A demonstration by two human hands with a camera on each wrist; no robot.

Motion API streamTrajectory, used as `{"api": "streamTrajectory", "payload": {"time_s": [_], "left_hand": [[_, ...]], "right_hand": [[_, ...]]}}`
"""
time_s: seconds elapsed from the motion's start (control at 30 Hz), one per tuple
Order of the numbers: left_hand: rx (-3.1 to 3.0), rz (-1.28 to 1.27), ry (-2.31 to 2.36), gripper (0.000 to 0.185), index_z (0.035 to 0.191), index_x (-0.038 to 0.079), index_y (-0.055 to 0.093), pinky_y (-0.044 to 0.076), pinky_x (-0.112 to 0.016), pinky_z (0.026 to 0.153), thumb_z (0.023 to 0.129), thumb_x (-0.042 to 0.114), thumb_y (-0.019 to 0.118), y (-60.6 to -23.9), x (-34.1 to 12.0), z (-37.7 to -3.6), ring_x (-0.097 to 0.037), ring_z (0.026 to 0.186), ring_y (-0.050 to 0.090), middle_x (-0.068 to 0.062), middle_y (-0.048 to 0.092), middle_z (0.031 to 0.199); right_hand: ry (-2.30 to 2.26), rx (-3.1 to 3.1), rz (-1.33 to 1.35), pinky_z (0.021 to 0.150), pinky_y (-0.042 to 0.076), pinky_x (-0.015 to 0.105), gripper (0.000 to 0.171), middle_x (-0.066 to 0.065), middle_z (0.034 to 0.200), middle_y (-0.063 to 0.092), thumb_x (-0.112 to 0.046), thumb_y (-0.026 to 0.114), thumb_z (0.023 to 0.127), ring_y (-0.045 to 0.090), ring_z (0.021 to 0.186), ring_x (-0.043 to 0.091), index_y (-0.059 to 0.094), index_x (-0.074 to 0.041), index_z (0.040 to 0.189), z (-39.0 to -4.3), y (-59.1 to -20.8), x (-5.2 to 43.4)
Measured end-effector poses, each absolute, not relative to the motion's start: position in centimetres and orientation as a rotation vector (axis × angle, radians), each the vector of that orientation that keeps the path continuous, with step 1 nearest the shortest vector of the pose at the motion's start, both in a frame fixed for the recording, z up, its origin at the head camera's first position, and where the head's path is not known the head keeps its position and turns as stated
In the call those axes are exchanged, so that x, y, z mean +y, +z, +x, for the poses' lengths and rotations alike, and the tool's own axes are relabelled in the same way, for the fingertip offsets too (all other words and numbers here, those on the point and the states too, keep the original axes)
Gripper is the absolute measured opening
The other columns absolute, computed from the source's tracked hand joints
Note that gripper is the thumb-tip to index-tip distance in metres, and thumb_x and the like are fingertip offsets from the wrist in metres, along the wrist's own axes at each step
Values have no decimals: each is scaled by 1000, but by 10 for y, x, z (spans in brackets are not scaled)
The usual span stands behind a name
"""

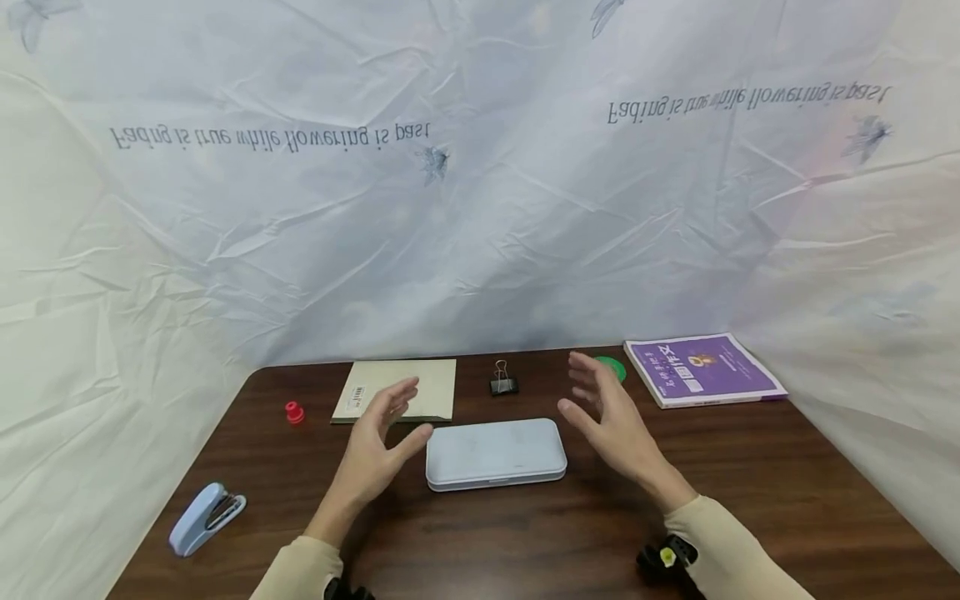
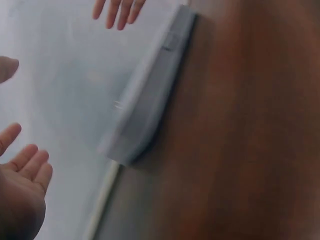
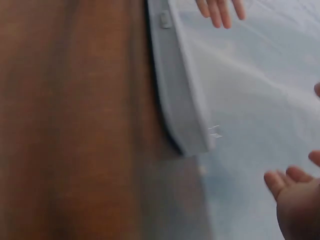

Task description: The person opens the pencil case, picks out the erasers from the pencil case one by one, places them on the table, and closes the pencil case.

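Observation:
A closed, pale grey-blue flat case (image 1: pixel 497 452) with rounded corners lies on the dark wooden table, its small latch (image 2: pixel 171 41) on the near side. My left hand (image 1: pixel 375 450) is held at the case's left end, fingers extended and thumb apart, with nothing in it. On the other side, my right hand (image 1: pixel 617 421) faces it across the case, also empty with its fingers spread from the thumb. In both wrist views the case stands between the two hands, and each palm (image 3: pixel 302 205) shows bare.
Behind the case lie a cream envelope-like packet (image 1: pixel 405 387), a black binder clip (image 1: pixel 503 385) and a green round object (image 1: pixel 613 368). A purple book (image 1: pixel 701 371) is at the back right. Leftward are a red cap-like piece (image 1: pixel 294 412) and a blue stapler (image 1: pixel 204 518). Printed sheeting (image 1: pixel 480 208) hangs behind.

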State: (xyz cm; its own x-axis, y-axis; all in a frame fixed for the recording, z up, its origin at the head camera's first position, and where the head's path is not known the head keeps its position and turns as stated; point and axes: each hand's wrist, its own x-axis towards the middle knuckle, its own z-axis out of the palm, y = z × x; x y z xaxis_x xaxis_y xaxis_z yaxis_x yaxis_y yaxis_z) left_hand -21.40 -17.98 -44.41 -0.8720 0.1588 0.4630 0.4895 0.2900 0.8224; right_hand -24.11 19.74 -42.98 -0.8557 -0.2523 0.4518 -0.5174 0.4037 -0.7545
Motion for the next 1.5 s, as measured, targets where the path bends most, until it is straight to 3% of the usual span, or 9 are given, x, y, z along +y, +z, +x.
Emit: {"api": "streamTrajectory", "payload": {"time_s": [0.1, 0.27, 0.5, 0.67, 0.8, 0.97, 1.23, 1.5], "left_hand": [[-2285, -611, -1714, 69, 163, 4, 50, 42, -28, 126, 102, 11, 81, -462, -182, -215, -38, 154, 51, -16, 56, 163], [-2377, -631, -1770, 77, 164, 2, 49, 43, -39, 127, 98, 15, 86, -477, -183, -218, -38, 154, 51, -23, 54, 165], [-2586, -624, -1602, 95, 161, 9, 57, 47, -48, 124, 82, 34, 103, -482, -185, -220, -32, 147, 60, -8, 62, 161], [-2642, -686, -1410, 103, 158, 13, 61, 52, -47, 118, 72, 43, 108, -485, -186, -220, -27, 138, 66, -3, 66, 155], [-2655, -718, -1262, 102, 158, 13, 62, 54, -46, 116, 72, 45, 108, -486, -184, -219, -22, 136, 66, 0, 67, 152], [-2682, -673, -1184, 98, 156, 16, 64, 53, -47, 116, 73, 43, 108, -484, -180, -218, -20, 137, 65, 7, 67, 151], [-2715, -630, -1175, 98, 155, 19, 65, 52, -49, 118, 70, 39, 109, -482, -177, -219, -21, 141, 63, 6, 66, 151], [-2707, -625, -1150, 98, 154, 17, 65, 52, -50, 117, 69, 37, 110, -481, -177, -220, -23, 139, 64, 4, 67, 150]], "right_hand": [[1637, -2354, 761, 121, 49, 35, 69, 13, 169, 46, -16, 69, 111, 48, 154, 39, 36, -15, 171, -241, -444, 199], [1784, -2347, 899, 119, 47, 24, 71, 13, 171, 46, -11, 69, 110, 45, 156, 41, 36, -16, 172, -244, -462, 201], [1741, -2494, 998, 123, 45, 30, 80, 22, 172, 43, -15, 78, 105, 44, 157, 43, 36, -12, 173, -245, -479, 207], [1442, -2693, 981, 122, 48, 49, 99, 8, 171, 49, -38, 95, 91, 54, 152, 35, 42, -11, 171, -246, -480, 207], [1213, -2778, 985, 120, 49, 57, 106, -2, 165, 54, -56, 97, 83, 57, 149, 28, 48, -15, 168, -246, -477, 206], [1222, -2772, 956, 117, 52, 54, 100, -4, 158, 60, -57, 98, 82, 60, 145, 26, 56, -17, 163, -249, -475, 205], [1321, -2755, 883, 112, 57, 45, 96, -7, 149, 68, -54, 105, 72, 67, 134, 23, 66, -21, 153, -256, -475, 207], [1376, -2759, 843, 110, 58, 37, 91, -4, 147, 71, -50, 106, 72, 69, 133, 24, 70, -21, 150, -261, -475, 206]]}}
